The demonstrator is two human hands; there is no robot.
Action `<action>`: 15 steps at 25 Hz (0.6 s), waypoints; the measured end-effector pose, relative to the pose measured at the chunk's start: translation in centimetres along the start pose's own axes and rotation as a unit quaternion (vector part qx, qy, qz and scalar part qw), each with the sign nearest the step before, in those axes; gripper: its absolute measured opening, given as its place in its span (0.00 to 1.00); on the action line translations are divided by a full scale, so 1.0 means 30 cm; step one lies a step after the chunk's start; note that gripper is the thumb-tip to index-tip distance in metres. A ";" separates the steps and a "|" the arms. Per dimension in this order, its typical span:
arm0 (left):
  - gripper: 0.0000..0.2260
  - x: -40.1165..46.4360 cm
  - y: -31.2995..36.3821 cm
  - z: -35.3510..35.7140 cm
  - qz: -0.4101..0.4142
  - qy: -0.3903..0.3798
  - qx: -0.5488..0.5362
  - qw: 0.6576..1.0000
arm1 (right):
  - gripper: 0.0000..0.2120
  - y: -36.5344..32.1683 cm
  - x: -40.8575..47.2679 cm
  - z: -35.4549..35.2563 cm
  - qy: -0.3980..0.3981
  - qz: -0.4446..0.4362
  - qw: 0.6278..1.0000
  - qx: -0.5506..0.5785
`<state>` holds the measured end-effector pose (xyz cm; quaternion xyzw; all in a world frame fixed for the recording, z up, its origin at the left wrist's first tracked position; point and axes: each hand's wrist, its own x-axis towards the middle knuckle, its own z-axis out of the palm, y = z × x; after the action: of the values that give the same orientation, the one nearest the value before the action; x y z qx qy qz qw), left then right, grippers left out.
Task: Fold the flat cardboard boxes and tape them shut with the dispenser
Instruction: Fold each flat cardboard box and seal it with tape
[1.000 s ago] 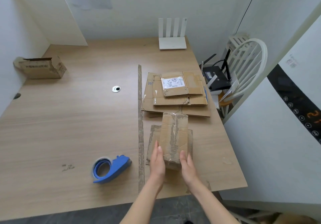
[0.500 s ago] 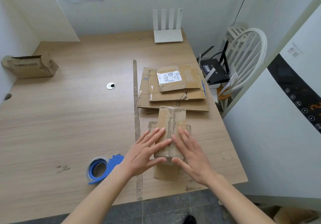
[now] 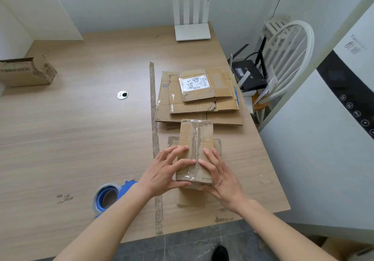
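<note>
Cardboard, brown and worn, is making up the small box (image 3: 195,151) that the two hands are holding between them at the near right part of the table (image 3: 77,143). The left hand (image 3: 164,171) is gripping the box's left side, with its fingers curled over the top face and its thumb under the near edge; the right hand (image 3: 220,174) is doing the same on the right side, its fingers lying across the top next to the taped seam. Just under both hands, flat cardboard pieces are lying on the table, and beyond the fingertips the stack of flat boxes (image 3: 199,98) is waiting. Near the left wrist, on its outer side, the blue tape dispenser (image 3: 110,197) is resting, close enough for the left hand to reach. I am judging the box to be light and probably empty, rather stiff at the corners but easy to dent in the middle of the faces, and the old glossy tape may be slippery. It is better to hold it by the side edges and corners, not to press on the seam.
</note>
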<state>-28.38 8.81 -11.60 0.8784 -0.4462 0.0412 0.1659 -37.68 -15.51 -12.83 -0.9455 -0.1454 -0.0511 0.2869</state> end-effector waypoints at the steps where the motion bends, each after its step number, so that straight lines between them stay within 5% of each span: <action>1: 0.34 0.009 0.009 -0.002 -0.008 0.000 -0.001 1.000 | 0.35 0.003 -0.004 -0.005 -0.008 -0.008 1.000 -0.006; 7: 0.37 -0.004 0.078 -0.059 -0.060 -0.015 -0.027 0.998 | 0.35 -0.066 -0.002 -0.117 -0.075 0.067 0.994 0.044; 10: 0.27 -0.034 0.129 -0.094 -0.208 0.044 -0.160 0.964 | 0.38 -0.119 -0.010 -0.158 0.003 0.222 0.965 0.140; 12: 0.26 -0.017 0.138 -0.110 -0.275 0.048 -0.228 0.933 | 0.41 -0.147 -0.023 -0.147 -0.024 0.283 0.936 0.211; 15: 0.28 0.033 0.109 -0.157 -0.219 0.022 -0.154 0.963 | 0.36 -0.157 -0.052 -0.139 -0.068 0.300 0.907 0.288</action>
<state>-30.04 7.80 -6.11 0.9174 -0.2404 -0.0455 0.3138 -40.65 -14.47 -7.16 -0.8221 0.1175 0.1458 0.5377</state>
